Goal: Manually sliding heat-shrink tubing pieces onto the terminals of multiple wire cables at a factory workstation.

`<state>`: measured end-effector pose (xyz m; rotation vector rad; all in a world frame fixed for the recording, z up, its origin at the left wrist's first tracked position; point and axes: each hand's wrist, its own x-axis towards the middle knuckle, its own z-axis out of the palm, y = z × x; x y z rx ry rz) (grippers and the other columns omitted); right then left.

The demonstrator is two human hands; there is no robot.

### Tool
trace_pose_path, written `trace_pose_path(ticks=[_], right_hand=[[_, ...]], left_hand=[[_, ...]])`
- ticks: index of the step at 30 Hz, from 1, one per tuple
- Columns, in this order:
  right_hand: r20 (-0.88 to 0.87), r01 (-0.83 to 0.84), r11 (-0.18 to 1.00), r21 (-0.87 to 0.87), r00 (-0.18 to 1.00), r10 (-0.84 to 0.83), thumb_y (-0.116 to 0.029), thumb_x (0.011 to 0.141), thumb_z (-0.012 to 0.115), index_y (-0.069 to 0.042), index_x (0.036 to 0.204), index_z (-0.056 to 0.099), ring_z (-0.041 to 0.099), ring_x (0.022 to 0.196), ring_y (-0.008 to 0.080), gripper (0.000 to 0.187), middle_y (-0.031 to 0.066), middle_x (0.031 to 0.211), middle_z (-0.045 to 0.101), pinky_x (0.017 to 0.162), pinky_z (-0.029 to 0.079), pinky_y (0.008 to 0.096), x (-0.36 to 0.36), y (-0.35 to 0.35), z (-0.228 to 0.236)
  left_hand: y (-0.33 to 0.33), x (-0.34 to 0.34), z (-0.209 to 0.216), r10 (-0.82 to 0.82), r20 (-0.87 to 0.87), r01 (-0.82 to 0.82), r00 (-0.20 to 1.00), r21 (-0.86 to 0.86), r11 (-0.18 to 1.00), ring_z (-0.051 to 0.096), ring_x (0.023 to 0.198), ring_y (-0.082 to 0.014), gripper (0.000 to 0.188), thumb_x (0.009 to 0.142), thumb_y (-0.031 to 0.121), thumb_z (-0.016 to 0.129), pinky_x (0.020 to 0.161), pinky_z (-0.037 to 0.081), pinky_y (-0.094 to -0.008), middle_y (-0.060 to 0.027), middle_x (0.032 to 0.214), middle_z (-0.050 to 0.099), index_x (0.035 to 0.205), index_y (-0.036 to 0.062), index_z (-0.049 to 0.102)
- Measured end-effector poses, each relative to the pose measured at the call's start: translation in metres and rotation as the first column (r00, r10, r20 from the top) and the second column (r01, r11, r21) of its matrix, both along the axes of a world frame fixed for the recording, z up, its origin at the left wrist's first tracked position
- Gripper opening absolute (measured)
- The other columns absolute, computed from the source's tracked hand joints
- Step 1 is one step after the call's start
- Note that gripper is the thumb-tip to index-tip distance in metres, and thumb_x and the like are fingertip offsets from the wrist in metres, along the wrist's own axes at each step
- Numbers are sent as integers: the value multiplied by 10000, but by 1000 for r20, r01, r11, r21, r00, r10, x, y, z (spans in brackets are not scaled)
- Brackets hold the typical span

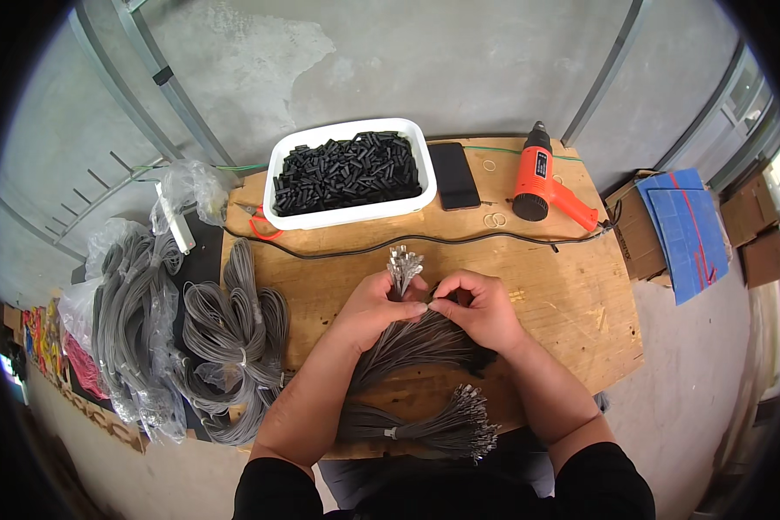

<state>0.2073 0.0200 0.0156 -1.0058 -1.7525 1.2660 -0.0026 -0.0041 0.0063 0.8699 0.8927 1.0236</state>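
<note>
My left hand (pixel 379 303) is closed round a bundle of thin grey cables (pixel 420 342), whose bright metal terminals (pixel 403 264) stick up above the fist. Beside it, my right hand (pixel 479 309) has thumb and forefinger pinched together, almost touching the left thumb. What sits in that pinch is too small to name. Below the hands the cables fan out to the right, where dark ends (pixel 479 357) partly show under my right wrist. Nearer to me lies a second grey cable bundle (pixel 368 425), tied with a white band, its metal terminals (pixel 472 420) pointing right.
A white tub (pixel 353 221) of short black tubes stands at the back, with red-handled pliers (pixel 264 227) beside it. Right of it are a black phone (pixel 453 176), rubber bands (pixel 494 220) and an orange heat gun (pixel 537 178). A black cord (pixel 364 249) crosses the table. Coiled grey cables (pixel 234 334) lie left.
</note>
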Motion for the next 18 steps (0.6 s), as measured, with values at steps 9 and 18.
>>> trace_pose_path(ticks=[9, 18], right_hand=[[-138, 4, 991, -136, 990, -23, -22, 859, 739, -23, 855, 654, 450, 655, 13, 85, -62, 740, 582, 578, 389, 194, 3, 6, -4], [-319, -136, 889, -437, 948, -12, -40, 858, 723, -21, 871, 652, 495, 624, 45, 74, -23, 732, 602, 568, 408, 196, 11, 12, 7]], left_hand=[[0, 4, 4, -71, -198, 67, 978, -25, 997, 582, 717, -78, 183, 812, 73, 773, 664, 470, -222, 2, 838, 646, 959, 25, 675], [-2, 9, 1, -15, -276, 26, 961, 37, 999, 593, 730, -67, 145, 824, 56, 756, 669, 482, -220, 12, 833, 661, 948, 12, 695]])
